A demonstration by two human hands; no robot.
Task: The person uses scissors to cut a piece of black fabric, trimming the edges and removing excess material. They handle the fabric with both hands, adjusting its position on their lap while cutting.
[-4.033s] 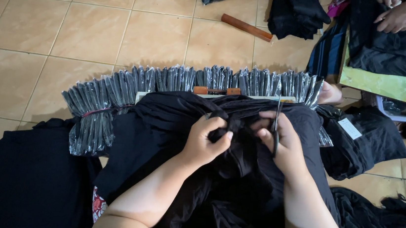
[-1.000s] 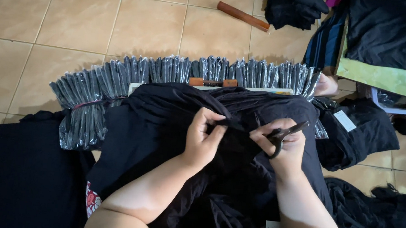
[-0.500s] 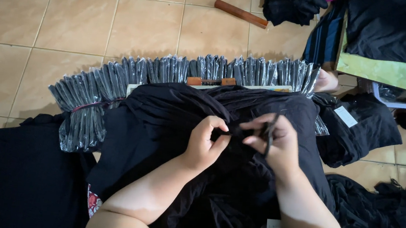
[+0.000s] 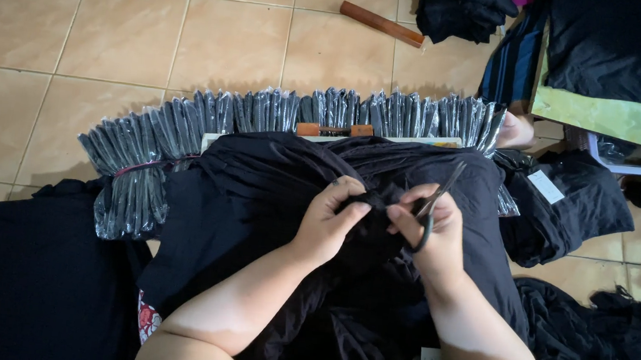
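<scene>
Sitting on the tiled floor (image 4: 116,19), a person works on a black garment (image 4: 257,189) that lies over the lap, just in front of a long row of black packs in clear plastic (image 4: 185,124). The left hand (image 4: 328,224) pinches a small fold of the cloth, with the fingers (image 4: 351,187) curled tight on it. The right hand (image 4: 433,230) is closed around small scissors (image 4: 431,206), and its thumb and first finger also nip the same fold. Both hands meet at one spot in the middle of the cloth.

The work looks to be in the middle. The spot is found and held, and the scissors are in the hand, but their tips point up and away from the cloth, so no snip is being made right now. Many packs stand wrapped in the row, and more loose black clothes (image 4: 609,356) lie at the right.

The small thing being picked at is too tiny and dark to see. It is hard to tell if the scissor blades are apart or together. A brown wooden stick (image 4: 382,23) lies far off on the floor. The dark pile (image 4: 21,276) at the left is cut off by the edge.
</scene>
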